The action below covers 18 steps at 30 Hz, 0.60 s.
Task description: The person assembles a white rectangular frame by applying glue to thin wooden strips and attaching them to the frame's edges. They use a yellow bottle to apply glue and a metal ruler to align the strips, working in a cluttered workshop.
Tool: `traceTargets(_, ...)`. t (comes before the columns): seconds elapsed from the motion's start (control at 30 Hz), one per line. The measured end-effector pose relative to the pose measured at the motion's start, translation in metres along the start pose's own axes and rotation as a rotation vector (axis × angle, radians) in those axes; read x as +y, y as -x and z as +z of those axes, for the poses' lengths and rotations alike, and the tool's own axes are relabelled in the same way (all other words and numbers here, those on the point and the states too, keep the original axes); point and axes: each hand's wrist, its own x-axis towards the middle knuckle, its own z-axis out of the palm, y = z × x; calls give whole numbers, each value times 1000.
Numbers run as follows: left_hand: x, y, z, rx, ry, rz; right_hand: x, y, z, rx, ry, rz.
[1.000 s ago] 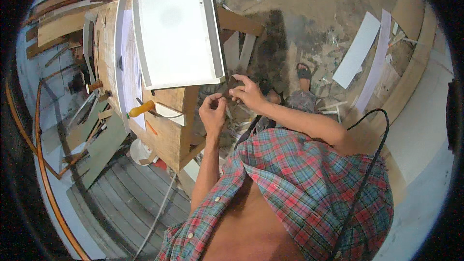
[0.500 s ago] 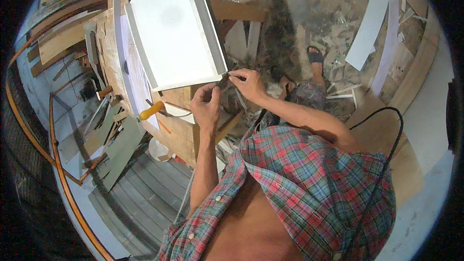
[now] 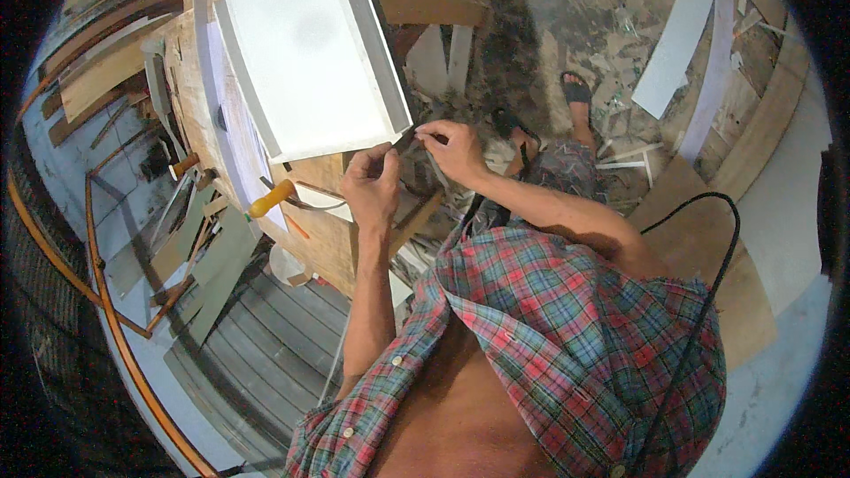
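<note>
A white panel (image 3: 305, 44) with grey strips along two edges lies on the wooden workbench (image 3: 190, 80). At its near right corner, my left hand (image 3: 370, 188) is closed in a pinch just below the edge. My right hand (image 3: 455, 152) pinches too, a little right of that corner. Between the fingertips of both hands runs a small dark strip (image 3: 406, 138); its exact kind is too small to make out. Left of my left hand, a tool with a yellow handle (image 3: 272, 199) lies on the bench, beside a thin curved band (image 3: 320, 205).
Scraps and offcuts litter the floor on the right, with a pale board (image 3: 675, 42) and a long lilac strip (image 3: 711, 62) among them. Wooden boards (image 3: 111, 80) are stacked at the left. A grey ribbed sheet (image 3: 266, 345) lies below the bench. A black cord (image 3: 737, 230) hangs over my right side.
The panel, bench and yellow-handled tool sit slightly farther left in the picture. My hands stay close together at the corner, with the left one shifted slightly left.
</note>
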Motion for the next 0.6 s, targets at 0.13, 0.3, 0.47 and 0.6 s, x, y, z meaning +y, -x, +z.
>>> traceTargets(0.13, 19, 0, 0, -1, -64, 43, -3, -1, -2, -10, 11, -9)
traceTargets(0.3, 16, -1, -3, 11, -143, 111, -6, -1, -1, -4, 14, -27)
traceTargets(0.47, 13, 22, -19, 23, -147, 270, 6, 1, -7, -19, -37, -14)
traceTargets(0.6, 8, 30, -35, 54, -162, 250, -9, 0, -10, -69, -32, -66)
